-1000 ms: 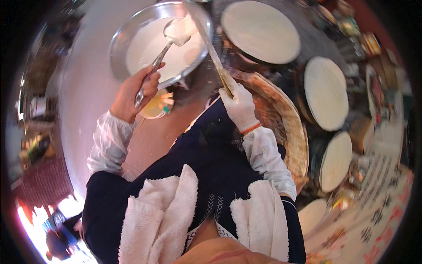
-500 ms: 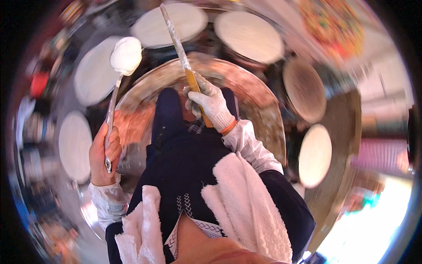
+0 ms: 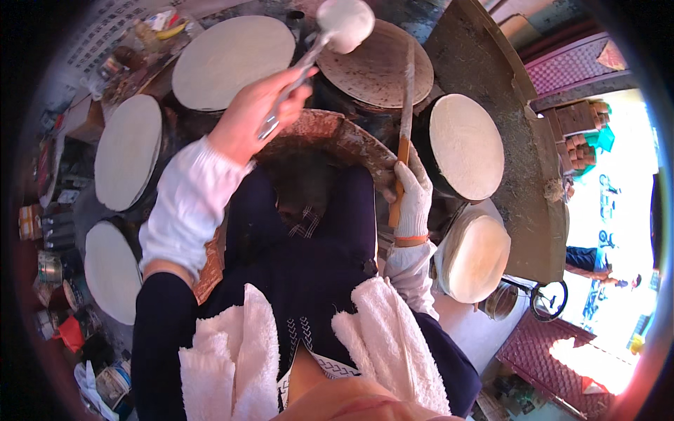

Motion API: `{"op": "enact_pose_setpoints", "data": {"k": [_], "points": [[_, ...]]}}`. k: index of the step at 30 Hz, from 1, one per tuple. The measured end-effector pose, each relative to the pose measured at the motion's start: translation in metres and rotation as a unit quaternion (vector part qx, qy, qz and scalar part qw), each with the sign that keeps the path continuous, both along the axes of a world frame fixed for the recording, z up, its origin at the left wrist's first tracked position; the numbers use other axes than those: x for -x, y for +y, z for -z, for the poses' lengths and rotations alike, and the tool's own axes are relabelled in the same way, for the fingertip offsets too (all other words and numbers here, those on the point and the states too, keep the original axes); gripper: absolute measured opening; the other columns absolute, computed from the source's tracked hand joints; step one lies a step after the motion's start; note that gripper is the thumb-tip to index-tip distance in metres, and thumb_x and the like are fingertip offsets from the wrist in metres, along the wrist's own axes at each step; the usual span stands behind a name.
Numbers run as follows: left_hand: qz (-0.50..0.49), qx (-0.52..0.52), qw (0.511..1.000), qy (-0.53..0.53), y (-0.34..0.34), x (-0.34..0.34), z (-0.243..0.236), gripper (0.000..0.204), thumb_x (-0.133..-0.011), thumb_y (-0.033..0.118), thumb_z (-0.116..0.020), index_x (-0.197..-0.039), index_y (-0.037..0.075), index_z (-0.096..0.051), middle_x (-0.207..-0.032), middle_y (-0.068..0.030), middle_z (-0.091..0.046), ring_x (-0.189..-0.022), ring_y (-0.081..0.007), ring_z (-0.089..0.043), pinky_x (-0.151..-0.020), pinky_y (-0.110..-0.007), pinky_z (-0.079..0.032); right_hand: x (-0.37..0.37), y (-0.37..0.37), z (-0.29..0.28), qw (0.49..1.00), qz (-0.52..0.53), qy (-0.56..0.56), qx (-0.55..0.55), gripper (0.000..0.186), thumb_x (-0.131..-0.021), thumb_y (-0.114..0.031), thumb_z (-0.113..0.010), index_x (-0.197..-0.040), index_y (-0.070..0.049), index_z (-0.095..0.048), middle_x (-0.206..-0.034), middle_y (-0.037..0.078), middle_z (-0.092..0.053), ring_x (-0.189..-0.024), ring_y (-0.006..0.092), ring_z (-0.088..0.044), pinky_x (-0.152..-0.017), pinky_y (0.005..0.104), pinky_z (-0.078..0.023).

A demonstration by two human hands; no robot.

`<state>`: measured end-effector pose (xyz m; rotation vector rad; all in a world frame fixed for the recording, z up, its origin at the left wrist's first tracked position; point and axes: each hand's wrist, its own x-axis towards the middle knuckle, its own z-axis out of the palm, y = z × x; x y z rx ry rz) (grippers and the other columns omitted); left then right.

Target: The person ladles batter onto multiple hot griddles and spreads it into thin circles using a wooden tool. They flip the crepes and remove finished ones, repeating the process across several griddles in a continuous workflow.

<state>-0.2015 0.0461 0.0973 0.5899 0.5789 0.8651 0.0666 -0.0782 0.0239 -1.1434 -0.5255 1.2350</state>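
Observation:
My bare left hand (image 3: 254, 116) is closed round the metal handle of a ladle (image 3: 309, 59), held up and forward. A lump of white batter or dough (image 3: 344, 24) covers the ladle's head, over the edge of a bare, brown-flecked round griddle (image 3: 375, 70). In my gloved right hand (image 3: 413, 200) is a long flat spatula (image 3: 408, 98) with a wooden handle. Its whitened blade points away from me, across that griddle's right part. White rounds cover other griddles: one beyond my left arm (image 3: 235, 63), one beside the spatula (image 3: 467, 147).
More white rounds (image 3: 128, 153) lie on griddles at my left. At the right is a stack of thin flat rounds (image 3: 479, 256). A curved brick rim (image 3: 316, 126) surrounds my knees, and a tall board (image 3: 509, 140) stands beyond the griddles on the right.
My view has turned to the right. My left hand has swung forward and right with the loaded ladle, to the bare griddle. My right hand has shifted right with the spatula.

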Motion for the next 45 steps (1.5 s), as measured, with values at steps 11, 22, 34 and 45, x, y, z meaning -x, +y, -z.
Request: {"op": "enact_pose_setpoints", "data": {"k": [11, 22, 34, 45], "points": [[-0.002, -0.242, 0.885, 0.397, 0.149, -0.186, 0.136, 0.028, -0.095, 0.019, -0.062, -0.119, 0.007, -0.054, -0.08, -0.0102, -0.065, -0.06, -0.0208, -0.06, -0.051, -0.034, -0.046, -0.026, 0.105, 0.043, 0.998, -0.001, -0.034, 0.044, 0.046, -0.099, -0.013, -0.058, -0.144, -0.011, -0.051, -0.09, 0.003, -0.062, -0.061, 0.0081, -0.054, -0.041, 0.0206, -0.036], [-0.4, -0.611, 0.45, 0.514, 0.209, -0.15, 0.117, 0.024, -0.094, 0.012, -0.059, -0.117, 0.007, -0.062, -0.091, -0.018, -0.07, -0.078, -0.0389, -0.068, -0.065, -0.049, -0.056, -0.016, 0.148, 0.145, 0.979, 0.143, -0.139, 0.032, 0.042, -0.098, -0.016, -0.058, -0.14, -0.015, -0.057, -0.08, 0.0, -0.062, -0.053, 0.0088, -0.055, -0.042, 0.0237, -0.042], [-0.071, -0.117, 0.948, 0.288, 0.084, -0.043, 0.11, 0.033, -0.094, 0.036, -0.069, -0.083, 0.01, -0.052, -0.058, 0.0058, -0.043, -0.044, -0.0052, -0.036, -0.04, -0.024, -0.028, -0.021, 0.266, 0.08, 0.977, 0.16, -0.121, 0.08, 0.05, -0.089, -0.016, -0.06, -0.138, -0.01, -0.059, -0.082, 0.003, -0.063, -0.059, 0.0179, -0.056, -0.049, 0.0347, -0.049], [-0.051, -0.057, 0.712, 0.698, -0.161, 0.095, 0.264, 0.041, -0.092, 0.035, -0.064, -0.077, -0.003, -0.063, -0.064, -0.0222, -0.058, -0.062, -0.0385, -0.062, -0.058, -0.047, -0.043, -0.095, 0.109, 0.098, 0.834, 0.062, -0.532, 0.129, 0.052, -0.094, -0.024, -0.059, -0.142, -0.004, -0.053, -0.128, 0.024, -0.064, -0.116, 0.031, -0.066, -0.093, 0.0366, -0.051]]}}
